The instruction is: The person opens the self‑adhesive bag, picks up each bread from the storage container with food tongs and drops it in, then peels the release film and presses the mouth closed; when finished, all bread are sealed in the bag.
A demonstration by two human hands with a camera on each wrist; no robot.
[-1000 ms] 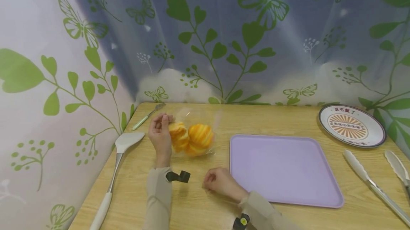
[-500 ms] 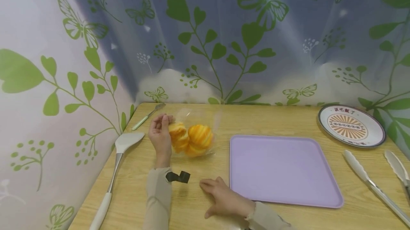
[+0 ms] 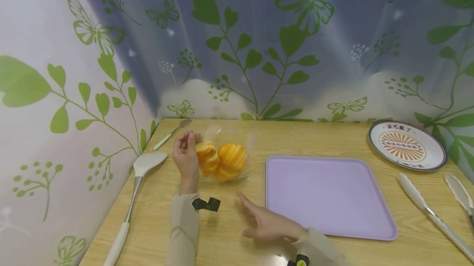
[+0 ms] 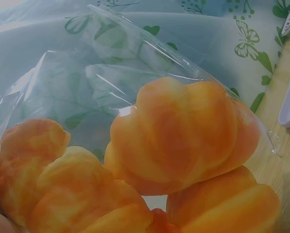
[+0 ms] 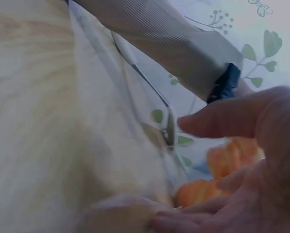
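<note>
My left hand (image 3: 187,159) grips the left side of a clear plastic bag (image 3: 242,132) with its fingers and thumb. Inside the bag are orange-yellow bread rolls (image 3: 232,157), ridged and glossy; they fill the lower half of the left wrist view, under the shiny film (image 4: 62,77). My right hand (image 3: 268,221) hovers over the table in front of the bag, near the tray's left edge, holding nothing. Its index finger points forward, and in the right wrist view the thumb (image 5: 222,116) stands apart from the other fingers, which are partly blurred.
A lilac tray (image 3: 329,196) lies right of the bag. Tongs (image 3: 429,212) and a patterned plate (image 3: 407,144) are at the far right. On the left are a white-headed spatula (image 3: 138,179) and a green-handled fork-like utensil (image 3: 170,135). Patterned curtains border the wooden table (image 3: 222,233).
My right hand has opened from a loose curl, spread its fingers and shifted slightly right, its index finger now extended. The left hand and the bag have stayed in place.
</note>
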